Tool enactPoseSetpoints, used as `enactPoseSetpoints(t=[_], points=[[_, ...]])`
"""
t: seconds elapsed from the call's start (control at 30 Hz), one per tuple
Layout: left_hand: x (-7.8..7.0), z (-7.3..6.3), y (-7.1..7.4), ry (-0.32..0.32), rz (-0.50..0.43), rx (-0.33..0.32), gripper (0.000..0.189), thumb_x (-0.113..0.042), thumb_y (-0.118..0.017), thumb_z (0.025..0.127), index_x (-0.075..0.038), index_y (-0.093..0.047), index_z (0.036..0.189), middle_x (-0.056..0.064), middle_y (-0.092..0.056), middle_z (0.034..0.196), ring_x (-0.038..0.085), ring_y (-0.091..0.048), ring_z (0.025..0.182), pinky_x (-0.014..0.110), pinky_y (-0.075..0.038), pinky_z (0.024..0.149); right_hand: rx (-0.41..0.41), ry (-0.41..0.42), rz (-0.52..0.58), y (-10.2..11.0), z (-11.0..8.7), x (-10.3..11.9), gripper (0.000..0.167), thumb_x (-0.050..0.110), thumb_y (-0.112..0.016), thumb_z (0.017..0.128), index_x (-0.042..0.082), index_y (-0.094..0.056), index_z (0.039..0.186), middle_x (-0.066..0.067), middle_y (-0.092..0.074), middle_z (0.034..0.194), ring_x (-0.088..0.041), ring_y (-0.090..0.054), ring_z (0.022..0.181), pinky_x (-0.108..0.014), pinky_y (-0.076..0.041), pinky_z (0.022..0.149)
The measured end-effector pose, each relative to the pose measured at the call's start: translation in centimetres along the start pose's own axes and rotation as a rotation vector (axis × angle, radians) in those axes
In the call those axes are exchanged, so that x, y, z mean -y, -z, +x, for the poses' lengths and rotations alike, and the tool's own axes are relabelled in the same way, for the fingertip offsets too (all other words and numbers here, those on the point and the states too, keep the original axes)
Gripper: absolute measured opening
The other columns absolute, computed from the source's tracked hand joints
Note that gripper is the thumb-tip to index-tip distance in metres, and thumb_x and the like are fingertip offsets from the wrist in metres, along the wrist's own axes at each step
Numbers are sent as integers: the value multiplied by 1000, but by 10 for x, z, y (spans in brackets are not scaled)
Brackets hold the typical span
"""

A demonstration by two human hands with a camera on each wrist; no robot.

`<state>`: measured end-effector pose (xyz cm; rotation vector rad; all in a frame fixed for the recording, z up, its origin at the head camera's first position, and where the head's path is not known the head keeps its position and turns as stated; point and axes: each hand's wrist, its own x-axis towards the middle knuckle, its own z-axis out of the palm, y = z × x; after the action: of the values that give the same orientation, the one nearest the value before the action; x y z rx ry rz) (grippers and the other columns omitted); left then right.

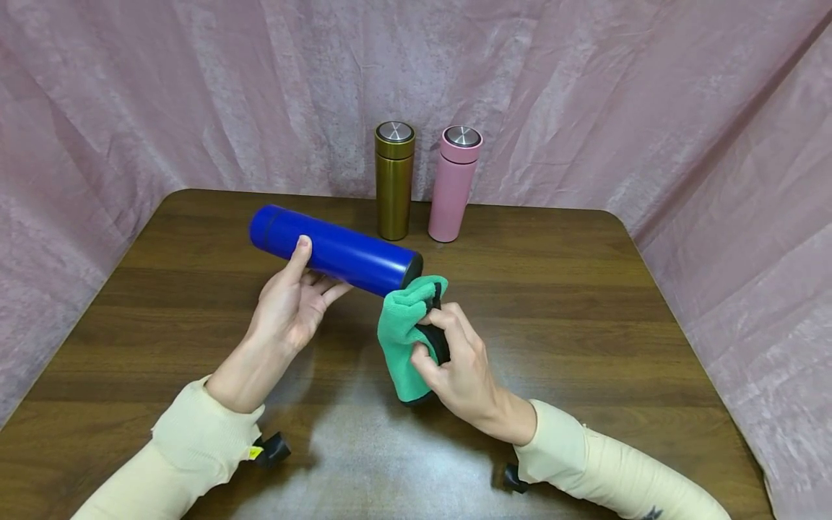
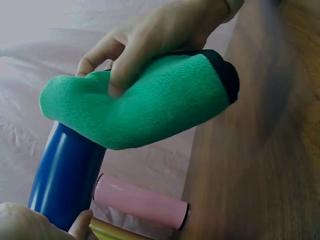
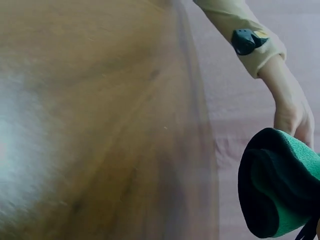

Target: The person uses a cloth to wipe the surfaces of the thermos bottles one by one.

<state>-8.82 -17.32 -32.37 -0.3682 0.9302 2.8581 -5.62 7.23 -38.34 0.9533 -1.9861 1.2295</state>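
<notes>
My left hand (image 1: pixel 292 307) grips a blue thermos bottle (image 1: pixel 338 249) around its middle, holding it tilted above the table with its dark base toward the right. My right hand (image 1: pixel 458 361) pinches a folded green cloth (image 1: pixel 399 339) with black edging. The cloth's upper part touches the bottle's base end. In the left wrist view, the green cloth (image 2: pixel 145 105) covers that end of the blue bottle (image 2: pixel 67 175). The right wrist view catches the cloth (image 3: pixel 295 185) at its lower right, with the left hand (image 3: pixel 295 117) behind it.
A gold thermos bottle (image 1: pixel 393 195) and a pink thermos bottle (image 1: pixel 453 191) stand upright near the back edge of the wooden table (image 1: pixel 572 303). Pink curtains (image 1: pixel 312 87) hang behind and beside it. Small black devices sit at both wrists.
</notes>
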Motion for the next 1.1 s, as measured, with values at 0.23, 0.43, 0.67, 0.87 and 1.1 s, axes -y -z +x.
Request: enactPoseSetpoints(t=[0.23,0.43,0.67,0.87,1.1], points=[[4,1,-2,-14,99,0,73,-34,-58,105,-15,-17,162,16,-32,158,33,-35,148,49,-35,116,-88,-44,-12,8,9,-2,33,-7,-61,80,1,-63,112,-11,-61,96,-24,-62,80,-34,-55,67],[9,4,-2,-37,172,13,54,-34,-58,105,-11,-35,148,11,-50,139,32,-47,136,50,-37,116,-86,-148,-32,21,16,-13,29,-7,-62,84,0,-63,112,-11,-62,100,-21,-62,86,-32,-55,71],[14,9,-1,-45,255,78,42,-32,-57,107,-13,-41,141,7,-62,127,26,-60,123,53,-37,116,-100,-339,-23,43,25,-33,33,-9,-66,88,2,-64,119,-11,-67,109,-19,-62,90,-27,-53,72],[20,20,-7,-82,331,84,45,-26,-62,105,-15,-42,144,7,-62,129,25,-63,119,49,-47,108,-67,-579,87,66,22,-46,35,-7,-67,95,-1,-57,128,-15,-63,115,-22,-66,92,-18,-54,73],[28,42,-22,-213,436,125,52,-14,-65,103,-15,-40,149,11,-56,137,27,-60,124,48,-49,106,-32,-777,82,92,11,-51,37,-2,-65,99,-2,-53,134,-18,-60,110,-24,-65,100,-18,-55,76]])
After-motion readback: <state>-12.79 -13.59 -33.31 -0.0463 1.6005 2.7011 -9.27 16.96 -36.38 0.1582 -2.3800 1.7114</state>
